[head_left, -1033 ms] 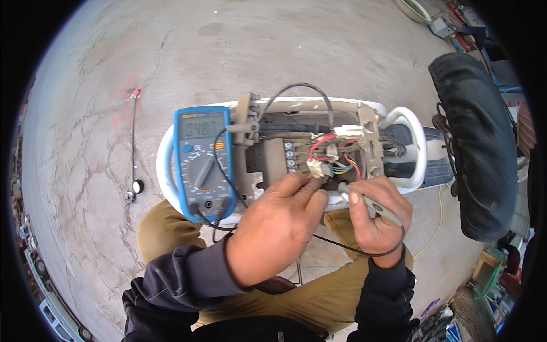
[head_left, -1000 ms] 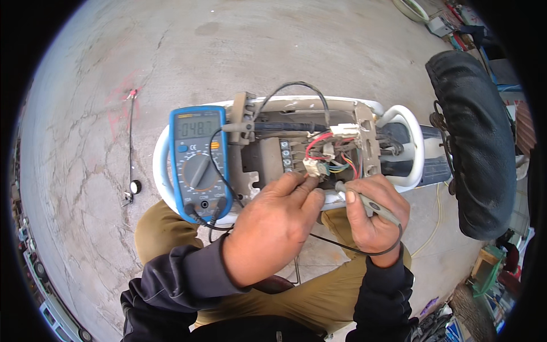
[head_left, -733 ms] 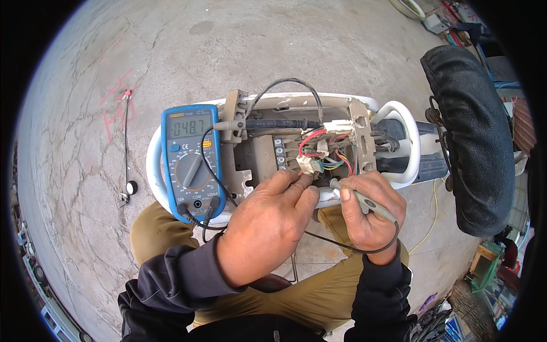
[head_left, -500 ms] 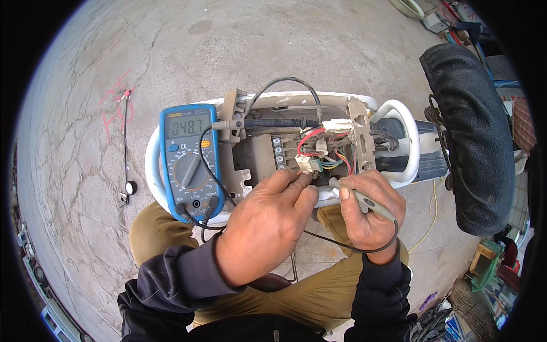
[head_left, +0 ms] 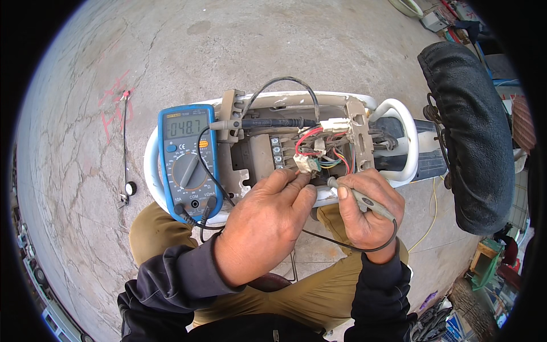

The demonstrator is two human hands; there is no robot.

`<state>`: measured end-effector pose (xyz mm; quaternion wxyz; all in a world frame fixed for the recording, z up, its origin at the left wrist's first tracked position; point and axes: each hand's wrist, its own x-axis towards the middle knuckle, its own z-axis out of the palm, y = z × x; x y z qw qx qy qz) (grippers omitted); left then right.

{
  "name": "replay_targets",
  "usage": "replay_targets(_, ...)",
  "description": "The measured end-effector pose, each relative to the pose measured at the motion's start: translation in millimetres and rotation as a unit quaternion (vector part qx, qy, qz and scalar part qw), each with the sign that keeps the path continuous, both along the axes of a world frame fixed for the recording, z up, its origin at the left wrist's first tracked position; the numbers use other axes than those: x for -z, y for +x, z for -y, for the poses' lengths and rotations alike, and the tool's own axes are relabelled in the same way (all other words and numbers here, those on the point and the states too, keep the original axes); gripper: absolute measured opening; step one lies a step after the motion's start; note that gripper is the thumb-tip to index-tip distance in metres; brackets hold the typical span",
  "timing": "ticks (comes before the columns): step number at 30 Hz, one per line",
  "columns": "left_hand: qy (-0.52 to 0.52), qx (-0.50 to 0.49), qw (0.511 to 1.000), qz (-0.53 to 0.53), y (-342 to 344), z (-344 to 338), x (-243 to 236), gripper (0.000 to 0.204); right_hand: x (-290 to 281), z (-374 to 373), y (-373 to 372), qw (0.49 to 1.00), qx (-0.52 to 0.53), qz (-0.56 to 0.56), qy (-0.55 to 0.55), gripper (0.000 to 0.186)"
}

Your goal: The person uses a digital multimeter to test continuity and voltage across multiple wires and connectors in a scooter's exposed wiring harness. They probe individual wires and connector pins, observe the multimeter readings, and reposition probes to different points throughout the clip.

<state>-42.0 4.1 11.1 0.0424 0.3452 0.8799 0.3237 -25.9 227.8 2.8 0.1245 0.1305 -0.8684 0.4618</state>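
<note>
My right hand (head_left: 371, 212) is closed around a grey multimeter probe (head_left: 371, 204), its tip pointing left toward the wiring. The fingers of my left hand (head_left: 263, 223) are bent together at a white wire connector (head_left: 305, 163), gripping its lower end; the fingertips are partly hidden. A blue multimeter (head_left: 188, 153) lies to the left on the frame, its screen showing a reading. The other probe (head_left: 273, 123), black, lies across the compartment with its tip at a second white connector (head_left: 337, 124). Red, yellow and green wires (head_left: 336, 159) bunch between the connectors.
A terminal block (head_left: 277, 151) sits inside the open compartment. A white tubular frame (head_left: 411, 142) rounds its right end, with a black padded seat (head_left: 467, 139) beyond. A thin cable with a small round end (head_left: 130, 188) lies on the concrete floor (head_left: 239, 45) at left.
The picture shifts very slightly. Both hands keep their places and grips, and a minus sign now shows before the meter's reading.
</note>
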Motion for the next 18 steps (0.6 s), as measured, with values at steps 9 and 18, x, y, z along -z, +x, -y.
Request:
replay_targets(9, 0.0, 0.002, 1.0, 0.004, 0.3, 0.2, -0.1, 0.033, -0.3, 0.4, -0.5, 1.0, 0.0, -0.004, -0.002, 0.014)
replay_targets(18, 0.005, 0.002, 1.0, -0.001, 0.0, 1.3, 0.1, 0.043, 0.9, 0.1, -0.8, 1.0, -0.003, -0.008, -0.003, 0.015)
